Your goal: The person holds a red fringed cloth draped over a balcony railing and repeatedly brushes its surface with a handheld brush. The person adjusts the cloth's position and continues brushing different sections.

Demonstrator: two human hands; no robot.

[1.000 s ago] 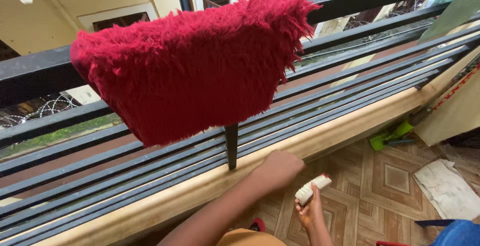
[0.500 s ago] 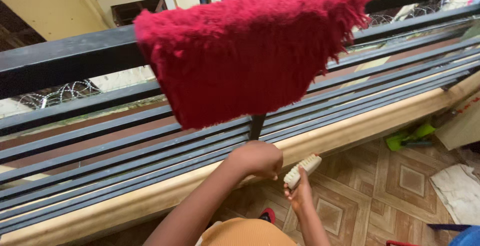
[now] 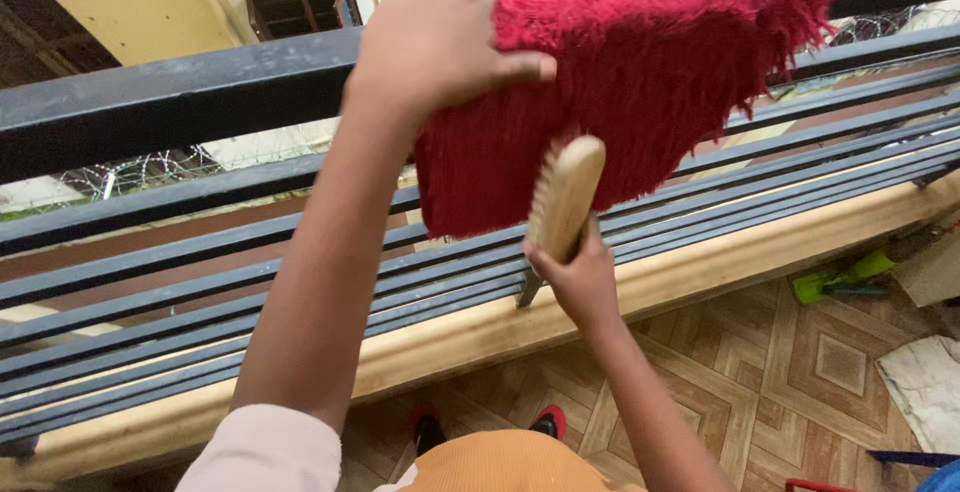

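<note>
The shaggy red mat (image 3: 650, 72) hangs over the dark top rail of the balcony railing (image 3: 150, 102), on the far side and toward the right. The left hand (image 3: 435, 42) is clamped on the mat's upper left corner, thumb pressed over the pile. Just below, the right hand (image 3: 575, 277) grips a pale wooden scrub brush (image 3: 567, 192), whose bristles appear to touch the mat's lower left edge, though blur hides the contact.

Left hand (image 3: 430, 47) grips top left edge of shaggy red mat (image 3: 660, 72) draped over black railing (image 3: 170, 102). Right hand (image 3: 575, 277) holds wooden scrub brush (image 3: 565, 192), bristles against mat's lower part. Tiled floor (image 3: 790, 372) near right.
</note>
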